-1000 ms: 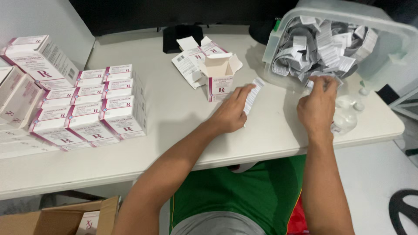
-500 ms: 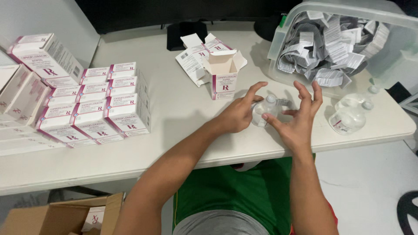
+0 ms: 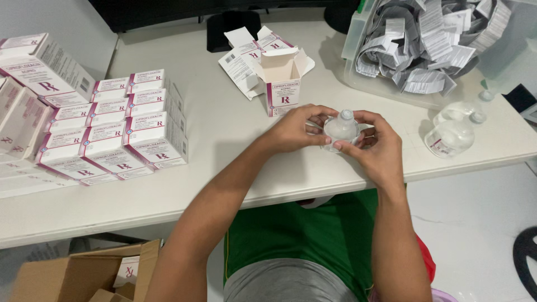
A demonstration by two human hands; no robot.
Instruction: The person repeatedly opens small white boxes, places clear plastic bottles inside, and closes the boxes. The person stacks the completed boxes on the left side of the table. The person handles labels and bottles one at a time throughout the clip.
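1. A small clear plastic bottle (image 3: 341, 130) is held between both hands above the near edge of the white table (image 3: 224, 145), just in front of the person's body

2. The left hand (image 3: 295, 130) is closed on the bottle's left flank, thumb and fingers wrapped round its side; the right hand (image 3: 379, 146) is closed on the right flank and the lower part, its fingers curled beneath

3. The bottle is kept roughly upright, its long axis running from the base in the palms up to the pale cap (image 3: 347, 114), which points away from the person and stands free of both grips

4. The open carton (image 3: 284, 84) stands upright on the table just beyond the bottle, its flaps spread and its mouth facing up; it lies forward and slightly to the left of the grip, so the left hand is the nearer one

5. Folded leaflets (image 3: 246, 56) lie flat behind the carton, touching it

6. Further clear bottles (image 3: 452, 134) lie on their sides well to the right, nearer the right hand, just in front of a clear bin (image 3: 363, 72) heaped with folded paper slips

7. Closed cartons (image 3: 120, 131) are stacked in rows on the far left, well apart from both hands
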